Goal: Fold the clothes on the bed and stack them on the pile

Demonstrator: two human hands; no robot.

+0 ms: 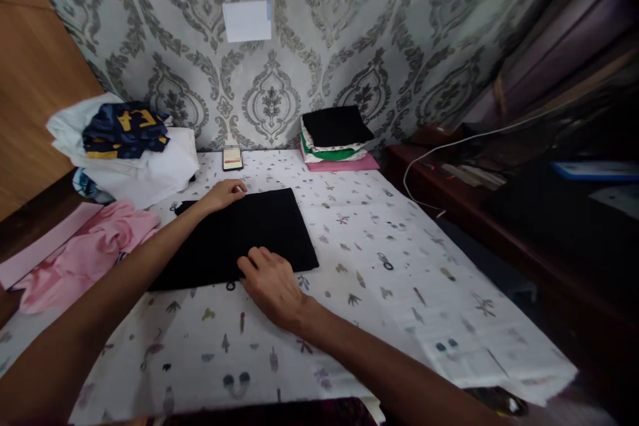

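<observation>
A black folded cloth (269, 226) lies flat on the white patterned tablecloth in front of me, roughly a rectangle. At its far edge my left hand (224, 195) is closed, thumb and fingers together on the fabric. My right hand (272, 283) curls its fingers over the near edge, with the thumb side hidden beneath. The cloth's left end is partly covered by my left forearm.
A folded stack (339, 140), black on top, stands at the back right. Beside the wall lies a phone (232, 158). Heaped white and navy clothes (124, 130) and pink fabric (120, 233) sit at left. A white cable (407, 173) hangs at the table's right edge.
</observation>
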